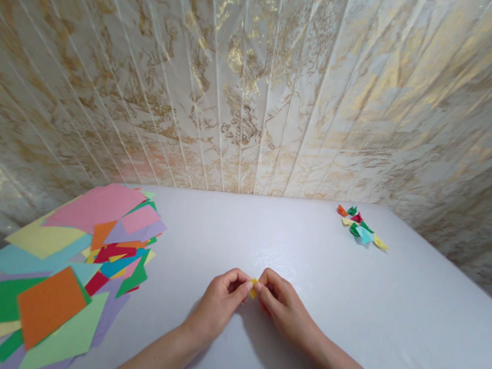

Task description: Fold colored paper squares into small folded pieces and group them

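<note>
Head view looks down on two bare hands meeting low at the middle of a table. Fingertips (246,288) of the left hand (219,303) and those of the right hand (282,306) pinch together on a small yellow paper piece (253,288), a tightly folded scrap with a sharp corner showing between the thumbs. Both hands are curled, knuckles up, and both are closed on that scrap, which sits just above the tabletop between them; whether it touches the surface cannot be told. Forearms run back toward the lower edge of the picture.

Under the hands lies a white table (299,344), smooth and matte, with a faint sheen just beyond the fingers. To the left, well apart from the hands, spreads a loose pile of coloured paper sheets (72,265): flat, thin squares and angled offcuts in pink, orange, green, pale blue, lilac, yellow and red, overlapping at all angles, an orange square lying on top near the front. At the far right of the table, near the back edge, sits a small cluster of folded paper shapes (361,226), crumpled-looking and pointed, in orange, green, red, pale blue and yellow. Behind the table rises a wall (258,79) clad in glossy cream panels with gold marbling and narrow vertical seams.
</note>
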